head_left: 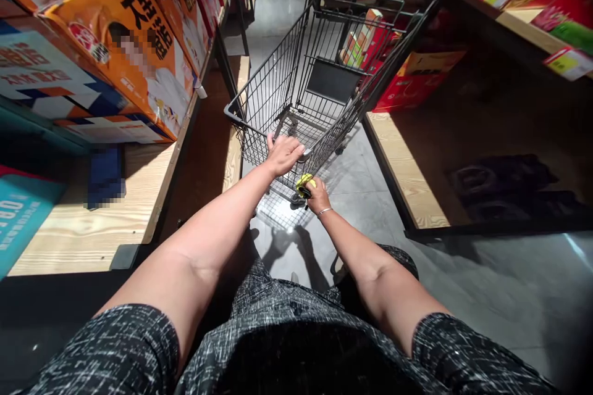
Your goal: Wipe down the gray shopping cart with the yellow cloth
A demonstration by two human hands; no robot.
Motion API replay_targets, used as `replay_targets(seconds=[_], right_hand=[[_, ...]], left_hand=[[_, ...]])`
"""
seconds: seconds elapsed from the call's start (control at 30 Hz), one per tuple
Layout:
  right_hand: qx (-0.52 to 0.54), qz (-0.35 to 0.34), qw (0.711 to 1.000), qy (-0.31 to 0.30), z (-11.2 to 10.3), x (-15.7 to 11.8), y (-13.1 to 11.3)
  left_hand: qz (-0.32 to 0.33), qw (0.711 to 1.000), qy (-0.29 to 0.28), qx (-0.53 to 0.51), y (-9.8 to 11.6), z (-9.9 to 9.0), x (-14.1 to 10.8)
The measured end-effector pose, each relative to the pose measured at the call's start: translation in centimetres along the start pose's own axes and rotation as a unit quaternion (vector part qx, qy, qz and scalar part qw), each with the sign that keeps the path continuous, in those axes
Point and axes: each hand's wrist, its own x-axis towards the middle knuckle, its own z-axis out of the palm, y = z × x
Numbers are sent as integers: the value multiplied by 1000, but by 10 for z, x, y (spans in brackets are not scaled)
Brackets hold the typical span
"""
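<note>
A black wire shopping cart [273, 83] stands in front of me in the aisle, its narrow end toward me and its handle bar at the far end. The main basket holds nothing that I can see. My left hand [285, 154] is on the near rim of the cart, fingers closed over it. Lower and to the right, beside the cart's near corner, my right hand [319, 195] grips a small yellow and black item [305, 185]. Its kind is unclear, and my fingers cover part of it.
Orange boxes [125, 43] are stacked on a wooden shelf [139, 197] at the left. A low wooden shelf [398, 160] borders the right side, with a red box [407, 86] on it. Grey tiled floor [278, 0] runs on beyond the cart between the shelves.
</note>
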Motion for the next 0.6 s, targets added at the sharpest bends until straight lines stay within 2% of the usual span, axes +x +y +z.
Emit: replay_targets(seconds=[0.17, 0.23, 0.3, 0.37, 0.47, 0.53, 0.6], right_hand=[[50, 92, 994, 4, 3, 5, -15], [54, 92, 994, 20, -5, 8, -30], [73, 47, 994, 64, -23, 10, -46], [90, -36, 986, 135, -51, 15, -62], [52, -139, 966, 212, -90, 28, -80], [10, -164, 962, 218, -96, 33, -82], [-2, -153, 966, 210, -81, 30, -77]], left_hand=[[1, 1000, 2, -9, -4, -3, -6], [3, 1000, 6, -12, -6, -3, -10], [6, 1000, 11, -17, -9, -3, -15], [10, 999, 15, -28, -12, -3, -22], [13, 999, 14, -50, -15, -4, -33], [15, 998, 13, -60, -15, -5, -40], [15, 998, 14, -65, -16, -5, -44]])
